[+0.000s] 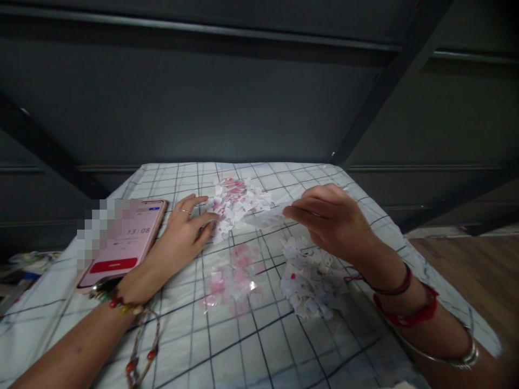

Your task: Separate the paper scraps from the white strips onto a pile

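Dark panelling (pixel 203 102): the upper half of the frame is filled.
Checked cloth (pixel 231 348): spread across the centre and bottom.
Right hand (pixel 336 219): raised right of centre; a blurred whitish strip (pixel 265 218), stretched toward the middle, is pinched at the fingertips.
Left hand (pixel 182 232): fingers spread and bent beside the far paper-scrap pile (pixel 243 202) at centre; contact cannot be told.
Smartphone (pixel 133 248): laid at left, partly pixelated.
Near paper-scrap pile (pixel 312 283): heaped below the right hand.
Pink film pieces (pixel 239 275): scattered at lower centre.
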Demonstrator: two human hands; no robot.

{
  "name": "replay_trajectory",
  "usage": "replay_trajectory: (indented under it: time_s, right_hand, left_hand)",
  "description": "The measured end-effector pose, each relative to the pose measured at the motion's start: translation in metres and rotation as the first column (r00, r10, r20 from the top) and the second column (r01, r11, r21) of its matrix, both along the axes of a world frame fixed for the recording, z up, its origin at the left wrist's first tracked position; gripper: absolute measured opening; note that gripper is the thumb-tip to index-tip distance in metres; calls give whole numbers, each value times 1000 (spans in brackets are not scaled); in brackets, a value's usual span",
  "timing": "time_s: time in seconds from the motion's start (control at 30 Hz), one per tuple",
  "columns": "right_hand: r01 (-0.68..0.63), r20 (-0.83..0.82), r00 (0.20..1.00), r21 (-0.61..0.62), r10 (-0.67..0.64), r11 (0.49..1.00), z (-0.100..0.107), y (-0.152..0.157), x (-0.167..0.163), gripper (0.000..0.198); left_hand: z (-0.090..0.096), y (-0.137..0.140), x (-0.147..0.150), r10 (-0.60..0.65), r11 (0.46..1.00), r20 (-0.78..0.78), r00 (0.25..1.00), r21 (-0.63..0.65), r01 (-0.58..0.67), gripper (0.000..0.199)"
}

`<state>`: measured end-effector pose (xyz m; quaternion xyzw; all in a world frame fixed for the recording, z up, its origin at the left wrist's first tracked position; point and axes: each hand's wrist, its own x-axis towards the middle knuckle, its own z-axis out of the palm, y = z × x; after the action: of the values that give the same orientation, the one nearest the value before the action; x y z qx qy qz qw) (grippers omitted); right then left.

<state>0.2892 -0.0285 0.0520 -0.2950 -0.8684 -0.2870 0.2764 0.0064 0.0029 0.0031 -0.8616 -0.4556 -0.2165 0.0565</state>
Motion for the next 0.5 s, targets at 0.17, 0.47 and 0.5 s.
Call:
replay_trajectory:
  time_s: [0.17,0.47,0.5]
  right_hand:
    - [-27,-19,999,-11,26,1000,-3,-1,-5,26]
    - [-49,-198,980,-120,24,992,-2,5,23,32]
    - [-58,-218,975,-122,31,991,-4,7,23,31]
  left_hand:
    - [-2,1,0,-15,1000,30,999,-3,15,31]
    - [0,-1,0,-9,1000,11,1000,-22,9,35]
    - [0,-1,0,-12,1000,12,1000,-21,13,35]
